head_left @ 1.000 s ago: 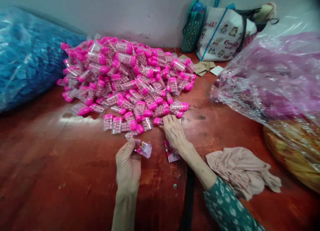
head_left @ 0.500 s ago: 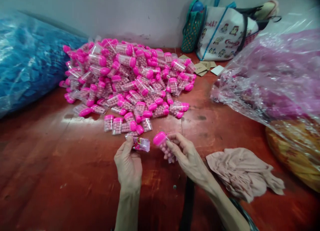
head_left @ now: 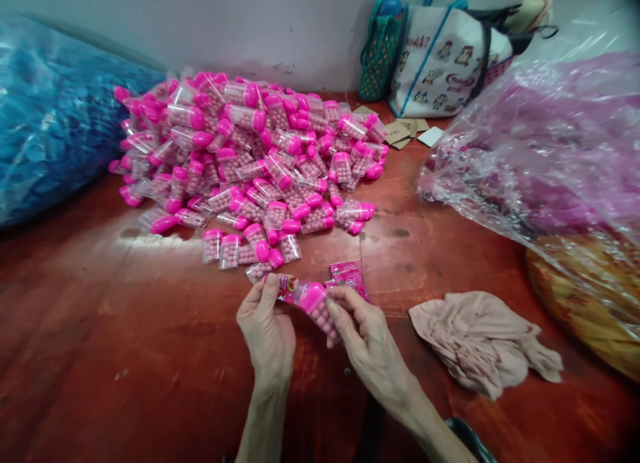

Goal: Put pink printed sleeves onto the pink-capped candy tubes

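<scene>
Between thumb and fingers my left hand pinches a printed plastic sleeve, pink and partly see-through. My right hand is closed on a clear candy bottle with a bright pink cap and pink balls inside. The cap end is tilted up to the left and meets the sleeve's right end; how far it is inside, I cannot tell. Behind my right fingers lie some flat pink printed sleeves on the red floor. Just beyond my hands spreads a big heap of similar bottles.
A plastic bag of blue pieces bulges at the left. To the right are a clear bag with pink contents, a yellow-brown cushion-like thing and a crumpled beige cloth. A white tote and cardboard pieces sit by the wall.
My hands have come together, bringing the bottle's cap against the sleeve. The flat pink sleeves behind my right hand now show. The view has shifted slightly.
</scene>
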Available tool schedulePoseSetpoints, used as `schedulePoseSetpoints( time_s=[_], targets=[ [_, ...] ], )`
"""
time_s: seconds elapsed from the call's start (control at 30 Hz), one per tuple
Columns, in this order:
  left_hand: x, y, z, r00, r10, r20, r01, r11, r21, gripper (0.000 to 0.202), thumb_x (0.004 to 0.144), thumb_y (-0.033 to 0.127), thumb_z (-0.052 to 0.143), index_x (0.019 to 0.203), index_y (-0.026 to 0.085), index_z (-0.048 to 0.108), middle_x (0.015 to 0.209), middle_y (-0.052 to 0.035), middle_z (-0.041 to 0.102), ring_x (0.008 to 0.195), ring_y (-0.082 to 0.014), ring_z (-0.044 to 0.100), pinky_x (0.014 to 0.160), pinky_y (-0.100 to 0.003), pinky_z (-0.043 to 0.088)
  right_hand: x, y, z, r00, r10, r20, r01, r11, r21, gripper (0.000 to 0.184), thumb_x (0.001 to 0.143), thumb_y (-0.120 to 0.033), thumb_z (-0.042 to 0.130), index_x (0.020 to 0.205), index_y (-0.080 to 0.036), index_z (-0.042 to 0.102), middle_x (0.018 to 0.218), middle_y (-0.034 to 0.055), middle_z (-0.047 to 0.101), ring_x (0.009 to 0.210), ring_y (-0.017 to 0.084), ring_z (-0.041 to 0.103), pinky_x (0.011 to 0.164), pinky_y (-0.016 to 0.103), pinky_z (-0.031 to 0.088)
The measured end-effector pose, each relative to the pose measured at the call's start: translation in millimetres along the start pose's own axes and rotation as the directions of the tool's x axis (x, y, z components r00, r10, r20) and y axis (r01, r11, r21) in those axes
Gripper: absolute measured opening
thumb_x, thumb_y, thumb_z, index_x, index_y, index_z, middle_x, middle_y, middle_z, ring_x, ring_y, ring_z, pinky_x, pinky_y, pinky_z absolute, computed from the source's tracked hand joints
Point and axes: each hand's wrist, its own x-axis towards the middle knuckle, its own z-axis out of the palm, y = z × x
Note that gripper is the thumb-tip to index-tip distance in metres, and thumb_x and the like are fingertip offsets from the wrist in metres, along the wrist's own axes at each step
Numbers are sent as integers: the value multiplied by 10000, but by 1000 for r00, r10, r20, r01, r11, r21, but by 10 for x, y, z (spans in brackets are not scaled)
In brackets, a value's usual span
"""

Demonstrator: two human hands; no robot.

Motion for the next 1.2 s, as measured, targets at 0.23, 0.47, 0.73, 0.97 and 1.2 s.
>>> schedulePoseSetpoints(
  time_s=[0.23, 0.47, 0.73, 0.97, 1.2],
  targets=[
    [-4, -30, -21, 995, -8, 98, 3, 999, 51, 76, 679, 199, 701, 677, 130, 670, 662, -5, 678, 608, -79, 591, 622, -175, 466, -43, 63, -28, 997, 37, -73, -40, 998, -39, 247, 892, -307, 442, 1050, -188, 591, 670, 0, 576, 525, 111, 524, 500, 226, 452],
    [-98, -7, 65, 981, -71, 182, 68, 997, 22, 228, 714, 201, 678, 929, 146, 626, 882, -63, 698, 772, -163, 650, 720, -282, 506, -85, 160, 69, 945, -216, -246, 155, 957, -244, 287, 881, -186, 451, 1142, -188, 570, 1016, 82, 657, 906, 194, 621, 778, 308, 497],
    [-287, -21, 163, 901, -334, 276, 349, 937, -4, 158, 734, 265, 661, 791, 119, 641, 766, -64, 704, 757, -182, 656, 731, -300, 508, -94, 243, 102, 853, -418, -313, 296, 881, -370, 363, 860, -101, 467, 1210, -172, 527, 1072, 101, 643, 972, 183, 608, 836, 297, 489],
    [-310, -16, 191, 898, -343, 275, 350, 936, 24, 170, 745, 285, 646, 754, 116, 643, 686, -41, 686, 657, -149, 642, 645, -254, 511, -109, 233, 84, 852, -442, -281, 312, 859, -406, 356, 856, -67, 447, 1200, -115, 526, 1091, 139, 628, 1012, 192, 593, 877, 309, 476],
    [-339, -16, 224, 856, -406, 320, 396, 913, 98, 263, 778, 349, 596, 845, 102, 658, 688, -74, 693, 661, -184, 652, 602, -277, 514, -134, 276, 141, 847, -416, -331, 295, 886, -357, 294, 852, -78, 468, 1127, -109, 567, 1031, 109, 660, 959, 163, 622, 830, 232, 495]
  ],
)
